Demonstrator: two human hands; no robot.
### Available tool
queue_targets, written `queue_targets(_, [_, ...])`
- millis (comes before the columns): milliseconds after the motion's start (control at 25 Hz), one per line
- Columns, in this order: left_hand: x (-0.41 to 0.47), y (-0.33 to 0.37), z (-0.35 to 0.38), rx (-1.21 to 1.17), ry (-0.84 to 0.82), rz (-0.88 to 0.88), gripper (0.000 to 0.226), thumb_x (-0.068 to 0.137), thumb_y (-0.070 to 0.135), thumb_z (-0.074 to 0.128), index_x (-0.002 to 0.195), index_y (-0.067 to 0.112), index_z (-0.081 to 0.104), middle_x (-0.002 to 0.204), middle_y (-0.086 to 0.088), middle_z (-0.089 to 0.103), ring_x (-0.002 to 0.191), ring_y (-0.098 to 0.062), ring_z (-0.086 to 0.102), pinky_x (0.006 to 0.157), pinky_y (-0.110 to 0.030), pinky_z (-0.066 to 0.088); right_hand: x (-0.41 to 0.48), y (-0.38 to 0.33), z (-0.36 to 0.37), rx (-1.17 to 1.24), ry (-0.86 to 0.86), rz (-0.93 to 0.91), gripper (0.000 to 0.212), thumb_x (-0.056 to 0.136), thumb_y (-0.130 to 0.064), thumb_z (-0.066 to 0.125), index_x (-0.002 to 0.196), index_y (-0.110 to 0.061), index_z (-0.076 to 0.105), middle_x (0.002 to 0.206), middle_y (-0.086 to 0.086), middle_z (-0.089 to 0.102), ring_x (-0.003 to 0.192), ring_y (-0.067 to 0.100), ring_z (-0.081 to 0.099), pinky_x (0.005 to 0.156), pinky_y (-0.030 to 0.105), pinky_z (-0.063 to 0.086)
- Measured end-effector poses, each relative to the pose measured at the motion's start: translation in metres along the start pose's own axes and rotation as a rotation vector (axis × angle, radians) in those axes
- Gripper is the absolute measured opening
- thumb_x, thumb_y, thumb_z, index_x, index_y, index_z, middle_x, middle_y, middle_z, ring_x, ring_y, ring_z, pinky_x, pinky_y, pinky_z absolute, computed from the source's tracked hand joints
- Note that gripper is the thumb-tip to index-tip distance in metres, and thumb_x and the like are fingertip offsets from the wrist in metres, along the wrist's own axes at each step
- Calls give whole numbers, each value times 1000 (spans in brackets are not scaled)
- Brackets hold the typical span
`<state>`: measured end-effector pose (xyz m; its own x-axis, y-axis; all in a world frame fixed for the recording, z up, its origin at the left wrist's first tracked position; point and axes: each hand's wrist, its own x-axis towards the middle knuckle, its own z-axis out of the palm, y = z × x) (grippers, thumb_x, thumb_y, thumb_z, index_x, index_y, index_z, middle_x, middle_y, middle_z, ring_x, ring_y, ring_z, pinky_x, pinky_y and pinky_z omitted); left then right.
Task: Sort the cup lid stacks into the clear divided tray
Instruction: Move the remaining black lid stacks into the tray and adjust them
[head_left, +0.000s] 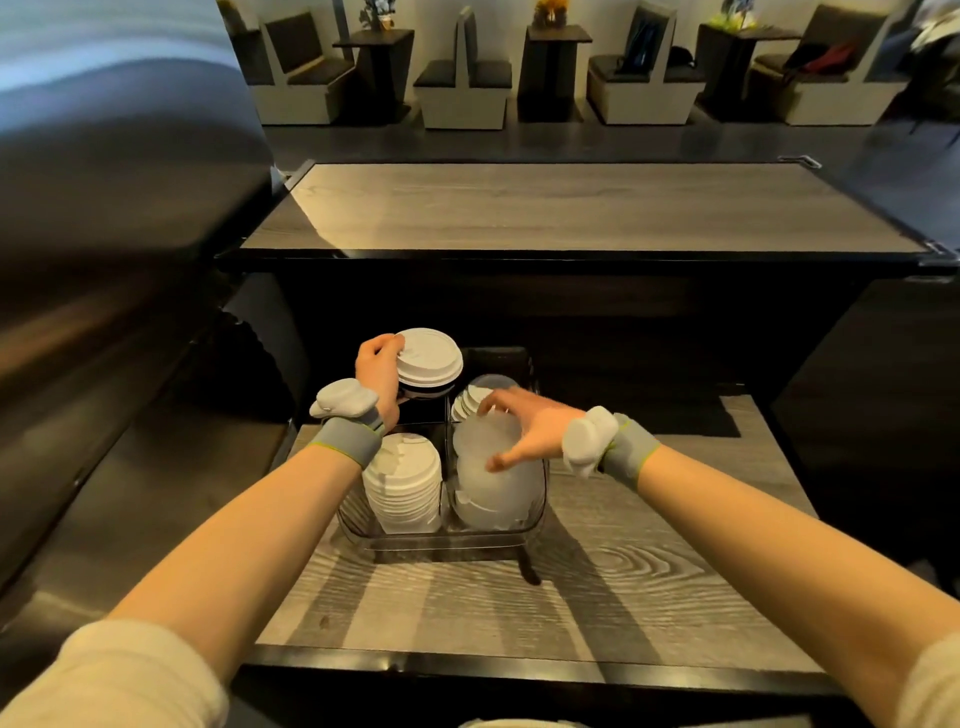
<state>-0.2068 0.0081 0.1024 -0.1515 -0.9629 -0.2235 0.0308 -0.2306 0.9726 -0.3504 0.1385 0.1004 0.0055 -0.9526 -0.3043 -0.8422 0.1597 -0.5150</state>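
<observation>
Countertop (623, 597), wood-grained, carries the clear divided tray (447, 541) near its left end, directly in front of the person. The tray has four compartments, and all four appear to be in use.

The white lid stack (404, 483) fills the near-left compartment and leans slightly. The translucent lid stack (496, 491) sits in the near-right one and rises above the tray wall. A shorter stack of small lids (466, 404) occupies the far-right compartment. The lidded stack (429, 358), white on top with darker layers beneath, stands at the far-left compartment. Whether it has been fully set down cannot be determined. Like has been kept with like, one kind to a compartment, which suits the task.

The left hand (376, 375) grips the lidded stack from its left side, fingers curled over the top rim. In my judgement this steadies the stack while it is seated.

The right hand (525, 427) spans the top of the translucent lid stack. Its fingers are spread wide and curved to the far edge, with the thumb on the near edge. This is a loose hold, probably meant to square up the tilted lids.
</observation>
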Motion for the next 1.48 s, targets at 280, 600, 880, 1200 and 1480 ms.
queue_targets(280, [-9, -3, 9, -11, -108, -53, 39, 97, 21, 46, 134, 9, 49, 118, -10, 53, 109, -24, 50, 85, -37, 42, 4, 7, 5, -265, 61, -65, 56, 74, -52, 70, 118, -20, 57, 132, 4, 43, 124, 22, 33, 104, 37, 24])
queue_targets(600, [-17, 2, 18, -4, -265, -71, 28, 98, 26, 45, 122, 16, 55, 94, -2, 61, 85, -17, 59, 60, -25, 48, 31, -25, -23, 201, 369, -4, 70, 79, -39, 70, 137, -15, 40, 137, 10, 43, 128, 23, 37, 105, 34, 35])
queue_targets(880, [-14, 6, 16, -121, -390, -122, 40, 102, 29, 33, 133, 8, 47, 100, -2, 62, 89, -15, 61, 72, -33, 56, 48, -26, -24, 570, 388, 94, 51, 93, -34, 53, 137, -9, 45, 140, 11, 49, 128, 26, 47, 93, 24, 35])
queue_targets(1200, [1, 12, 14, -121, -223, -108, 40, 100, 6, 33, 139, 3, 42, 129, -16, 50, 125, -35, 49, 62, -32, 54, 55, -12, -39, 770, 485, 145, 35, 87, -39, 47, 111, -17, 59, 117, 13, 57, 105, 22, 49, 94, 37, 39])
queue_targets(1480, [21, 23, 0, -133, -61, -77, 40, 100, 4, 32, 138, 3, 42, 142, -19, 47, 130, -34, 47, 62, -32, 54, 67, 21, -12, -165, 235, 210, 57, 86, -43, 56, 135, -17, 42, 129, 16, 53, 120, 35, 48, 99, 40, 37])
